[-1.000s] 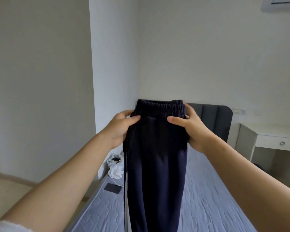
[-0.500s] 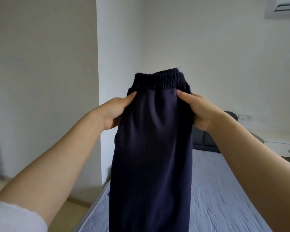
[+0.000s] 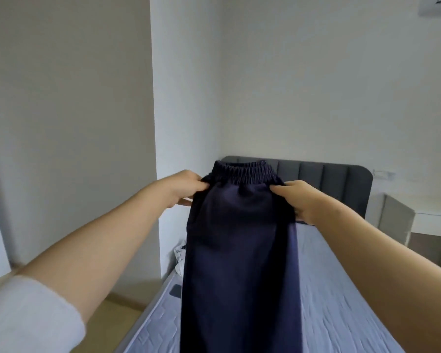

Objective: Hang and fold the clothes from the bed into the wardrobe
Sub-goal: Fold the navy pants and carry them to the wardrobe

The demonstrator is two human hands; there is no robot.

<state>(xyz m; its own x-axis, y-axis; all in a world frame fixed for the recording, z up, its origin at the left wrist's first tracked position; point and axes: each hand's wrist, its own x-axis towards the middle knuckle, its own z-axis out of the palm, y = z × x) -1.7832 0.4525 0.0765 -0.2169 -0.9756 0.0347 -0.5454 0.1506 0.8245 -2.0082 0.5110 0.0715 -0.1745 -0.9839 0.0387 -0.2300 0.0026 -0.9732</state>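
Observation:
A pair of navy trousers with an elastic waistband hangs in front of me, folded lengthwise, above the bed. My left hand pinches the cloth just below the waistband on its left side. On the right side my right hand grips the same band of cloth. The trouser legs drop out of view at the bottom edge. No wardrobe is in view.
The bed has a grey-blue mattress and a dark grey padded headboard. A white crumpled item and a dark phone lie at the bed's left edge. A white desk stands at the right. A wall column rises on the left.
Both hands have come down with the trousers from their raised position half a second ago; the waistband now sits in front of the headboard.

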